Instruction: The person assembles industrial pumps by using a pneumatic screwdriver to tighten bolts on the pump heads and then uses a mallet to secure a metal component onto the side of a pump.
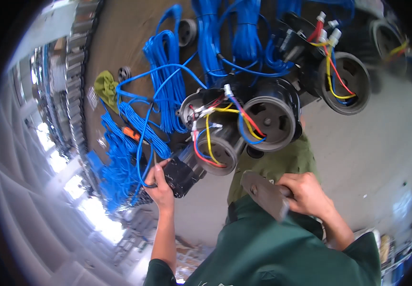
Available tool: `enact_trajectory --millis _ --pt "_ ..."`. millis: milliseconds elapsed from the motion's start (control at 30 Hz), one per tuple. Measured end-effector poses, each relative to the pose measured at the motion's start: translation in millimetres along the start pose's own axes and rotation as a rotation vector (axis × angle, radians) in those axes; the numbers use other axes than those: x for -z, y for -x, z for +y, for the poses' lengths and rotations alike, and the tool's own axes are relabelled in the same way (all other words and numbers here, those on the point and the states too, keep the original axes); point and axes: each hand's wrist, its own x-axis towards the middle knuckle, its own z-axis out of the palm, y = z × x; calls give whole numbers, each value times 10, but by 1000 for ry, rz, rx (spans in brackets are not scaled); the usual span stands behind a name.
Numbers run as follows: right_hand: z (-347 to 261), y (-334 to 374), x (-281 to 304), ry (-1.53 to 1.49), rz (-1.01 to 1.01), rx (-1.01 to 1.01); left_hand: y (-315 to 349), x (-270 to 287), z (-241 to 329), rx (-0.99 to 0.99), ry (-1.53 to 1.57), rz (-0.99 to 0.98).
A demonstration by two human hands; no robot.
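Observation:
My right hand (pixel 306 194) is wrapped round the handle of a hammer (pixel 265 194), its broad metal head raised in front of my green shirt and slightly blurred. At the black end housing (pixel 181 177) of a cylindrical submersible pump, my left hand (pixel 160 186) is closed, with a thin metal rod (pixel 155 156) standing up from its fingers. A fingertip touches the housing. The pump's open round end (pixel 217 155) faces me, with red, yellow and blue wires coming out. The rod's lower end is hidden by my fingers.
More pumps with wires stand alongside, including a middle one (pixel 268 123) and a right one (pixel 344 83). Coiled blue cables (pixel 168 86) cover the brown bench (pixel 130 28). An orange-handled tool (pixel 130 133) and a yellow-green cloth (pixel 105 88) lie at the left.

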Motion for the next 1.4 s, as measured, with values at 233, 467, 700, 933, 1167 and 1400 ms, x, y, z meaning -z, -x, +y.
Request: enact_trajectory --millis 233,467,700,933,1167,1400 --pt "-574 -91 -218 404 -132 -126 615 -40 -162 -257 268 274" --pt "-874 -115 -705 421 -57 -158 1437 -876 -1121 447 749 -1" --pt "-1140 -339 -1058 342 -3 -211 709 -1834 -1347 529 982 -338" --pt "-887 -260 -1075 246 39 -267 716 -2024 -1520 471 1172 -293" --pt "-1236 -167 -939 -201 182 -203 705 -1767 -1331 657 1202 -352" --pt "-501 -140 -1297 -93 37 -513 725 -1977 -1379 642 1122 -200"
